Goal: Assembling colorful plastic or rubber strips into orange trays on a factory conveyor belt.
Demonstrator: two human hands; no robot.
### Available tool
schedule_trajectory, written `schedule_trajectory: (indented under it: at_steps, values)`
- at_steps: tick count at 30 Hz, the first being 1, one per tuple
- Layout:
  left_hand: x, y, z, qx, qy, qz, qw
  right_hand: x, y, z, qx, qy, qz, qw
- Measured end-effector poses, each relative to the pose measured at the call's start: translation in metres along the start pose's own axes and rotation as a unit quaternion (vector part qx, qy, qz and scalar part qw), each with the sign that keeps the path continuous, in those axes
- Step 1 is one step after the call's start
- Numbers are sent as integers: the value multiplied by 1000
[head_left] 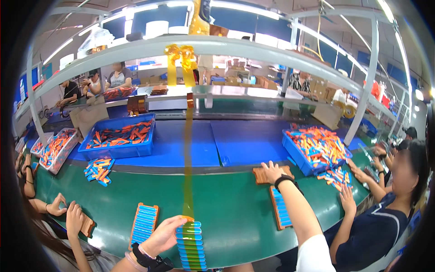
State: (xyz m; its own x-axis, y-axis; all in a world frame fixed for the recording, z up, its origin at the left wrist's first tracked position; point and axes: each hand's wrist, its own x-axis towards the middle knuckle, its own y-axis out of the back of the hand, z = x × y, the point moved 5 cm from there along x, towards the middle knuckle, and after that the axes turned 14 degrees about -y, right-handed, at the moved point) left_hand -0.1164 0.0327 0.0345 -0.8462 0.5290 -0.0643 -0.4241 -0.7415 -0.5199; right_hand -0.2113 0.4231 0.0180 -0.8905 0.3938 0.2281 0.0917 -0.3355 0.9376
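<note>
My left hand (163,235) is closed in a pinch at the top of a row of blue flat sticks (190,247), near the front edge of the green table. A translucent yellow tape (188,158) hangs down to this row and runs over its middle; a small orange bit shows at the fingertips. Farther out on the right, my right hand (273,173) lies with fingers spread over a brown slotted board (260,176). Below it, partly behind my right forearm, is another brown board filled with blue sticks (281,208). A similar filled board (144,224) lies left of my left hand.
Blue bins of orange and blue pieces stand at left (118,149) and right (297,158), with loose piles (99,171) beside them. A grey metal rail (249,47) spans overhead. Co-workers' hands work at left (74,220) and right (348,199).
</note>
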Motion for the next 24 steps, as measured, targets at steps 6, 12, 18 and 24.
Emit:
schedule_trajectory:
  at_steps: [6,12,18,24]
  values:
    - [3,-5,-7,4,27,-14,1000,1,167,-26,255,123,11,959]
    - [9,-16,-12,-18,12,-29,999,33,349,-21,374,134,387,832]
    - [9,-18,-35,-93,7,4,996,106,409,-37,207,9,534,820]
    - [16,-11,-44,-15,-147,29,989,160,382,-25,175,4,377,909]
